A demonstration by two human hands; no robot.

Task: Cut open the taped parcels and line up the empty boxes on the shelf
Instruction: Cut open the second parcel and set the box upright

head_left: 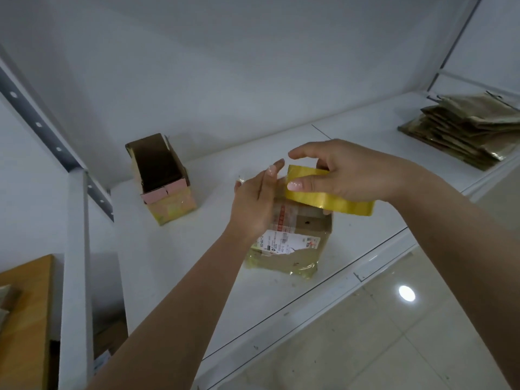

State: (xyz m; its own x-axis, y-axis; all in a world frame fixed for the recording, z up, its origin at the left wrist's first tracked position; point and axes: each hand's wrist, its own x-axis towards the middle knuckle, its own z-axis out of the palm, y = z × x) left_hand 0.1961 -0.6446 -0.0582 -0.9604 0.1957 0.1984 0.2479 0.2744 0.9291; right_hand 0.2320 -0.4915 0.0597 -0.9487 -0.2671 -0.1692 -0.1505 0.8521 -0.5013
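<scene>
Right hand [354, 175] pinches yellow tape [329, 197] — strip running down-right from the grip; left hand [253, 201], fingers straight, touches the box [292, 243] below; label [287, 242] unreadable.

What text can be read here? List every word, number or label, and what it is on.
No text is legible.
White label on the box: small print and a barcode, too blurred to read.
Red-printed tape on the box: characters too blurred to read.
Open box and flat stack: no print visible.
</scene>
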